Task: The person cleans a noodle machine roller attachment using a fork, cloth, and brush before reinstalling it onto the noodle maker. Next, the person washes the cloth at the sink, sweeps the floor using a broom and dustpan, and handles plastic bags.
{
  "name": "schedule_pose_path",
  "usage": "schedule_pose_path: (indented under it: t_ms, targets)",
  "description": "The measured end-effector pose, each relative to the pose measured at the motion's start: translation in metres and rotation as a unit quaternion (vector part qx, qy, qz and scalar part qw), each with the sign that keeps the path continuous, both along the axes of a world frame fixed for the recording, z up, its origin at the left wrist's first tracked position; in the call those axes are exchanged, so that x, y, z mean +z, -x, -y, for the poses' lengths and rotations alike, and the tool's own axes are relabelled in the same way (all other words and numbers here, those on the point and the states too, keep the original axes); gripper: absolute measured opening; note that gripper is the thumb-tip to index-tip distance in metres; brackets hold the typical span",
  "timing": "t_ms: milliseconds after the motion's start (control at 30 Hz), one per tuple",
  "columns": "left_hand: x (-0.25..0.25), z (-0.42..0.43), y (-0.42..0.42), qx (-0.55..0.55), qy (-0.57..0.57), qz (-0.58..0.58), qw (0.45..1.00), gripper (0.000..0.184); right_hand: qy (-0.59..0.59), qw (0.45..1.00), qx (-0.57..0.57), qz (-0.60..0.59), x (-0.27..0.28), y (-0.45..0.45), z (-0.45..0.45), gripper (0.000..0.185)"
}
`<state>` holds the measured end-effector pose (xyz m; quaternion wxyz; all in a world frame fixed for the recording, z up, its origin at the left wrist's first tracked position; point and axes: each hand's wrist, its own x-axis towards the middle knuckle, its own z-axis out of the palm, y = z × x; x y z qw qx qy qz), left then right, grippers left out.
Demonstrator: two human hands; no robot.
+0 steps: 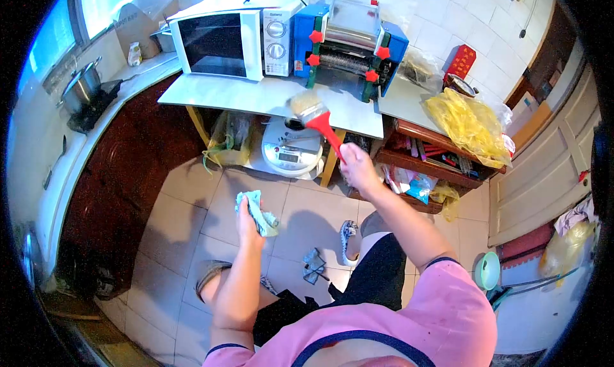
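My right hand (358, 170) is closed around the red handle of a paintbrush (320, 119). Its pale bristles point up and left, over the front of the white table (256, 97). In my left hand (248, 223) is a crumpled light-blue cloth (258, 212), held above the tiled floor. Beyond the brush stands a blue pasta machine (348, 50) with red star-shaped knobs and a ridged metal roller. A white microwave (220, 44) sits to its left on the same table. Whether the bristles touch anything cannot be made out.
Below the table is a white rice cooker (292, 151) beside a plastic bag (230, 136). To the right, a yellow plastic bag (470, 127) lies on a wooden shelf unit (409, 156). A metal pot (83, 88) stands on the left counter. A blue rag (313, 264) lies on the floor.
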<state>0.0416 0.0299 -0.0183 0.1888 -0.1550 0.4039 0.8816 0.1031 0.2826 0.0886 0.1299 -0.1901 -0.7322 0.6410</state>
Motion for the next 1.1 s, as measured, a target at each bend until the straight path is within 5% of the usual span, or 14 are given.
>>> schedule_pose_path:
  t_ms: [200, 267, 333, 500, 600, 800, 967, 1100]
  targets:
    - [-0.018, -0.003, 0.008, -0.045, -0.05, 0.045, 0.997, 0.029, -0.08, 0.996, 0.045, 0.006, -0.003, 0.0, -0.011, 0.031]
    - [-0.014, -0.003, 0.007, -0.062, -0.046, 0.04, 0.996, 0.028, 0.139, 0.973, -0.072, -0.171, 0.009, -0.009, -0.017, 0.031]
    - [-0.007, -0.004, 0.003, -0.053, -0.032, 0.052, 0.997, 0.028, 0.164, 0.97, -0.133, -0.125, 0.01, -0.012, -0.045, 0.033]
    - [-0.023, -0.006, 0.008, -0.076, -0.051, 0.051, 0.995, 0.026, 0.158, 0.901, -0.278, -0.293, 0.016, -0.015, -0.126, 0.031]
    - [-0.017, -0.013, 0.006, -0.039, -0.028, 0.079, 0.996, 0.025, 0.137, 0.893, -0.325, -0.28, 0.033, 0.002, -0.179, 0.027]
    - [-0.037, -0.011, 0.011, -0.076, -0.066, 0.063, 0.993, 0.026, 0.032, 0.902, -0.277, -0.328, 0.111, 0.034, -0.195, 0.016]
    - [-0.032, -0.017, 0.011, -0.08, -0.033, 0.083, 0.993, 0.029, -0.005, 0.93, -0.114, -0.351, 0.18, 0.07, -0.139, 0.012]
    - [-0.043, -0.022, 0.017, -0.068, -0.056, 0.092, 0.992, 0.028, 0.129, 0.942, 0.058, -0.303, 0.188, 0.14, -0.094, 0.012]
